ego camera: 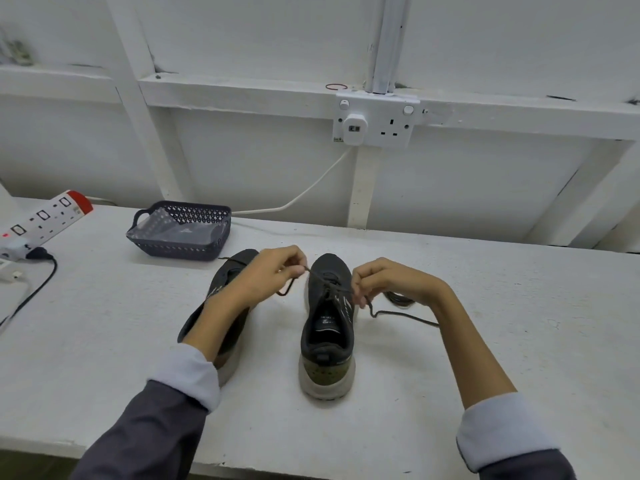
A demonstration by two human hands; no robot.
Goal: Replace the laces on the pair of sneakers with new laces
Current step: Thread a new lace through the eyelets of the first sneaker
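Left hand (273,271) and right hand (391,282) pinch lace ends (405,317), flanking the sneaker (327,368).

Bright, flat light all over here, coming from above and well spread, no hard beams. The white wall (259,168) and table (485,289) wash out pale, close to overexposed. Shadows are soft and short: a faint grey smudge under the right sneaker (327,341), another under the basket (180,249). There's a dull sheen on the clear plastic (173,230) inside it, no harsh glare. The centre is sharpest; the lace (401,315) reads clean. Wide-angle bend shows at the edges: the beams (138,98) on the wall bow, and the table's near edge curves. The sleeves (162,420) near the camera go soft, and the far left corner is smeared.
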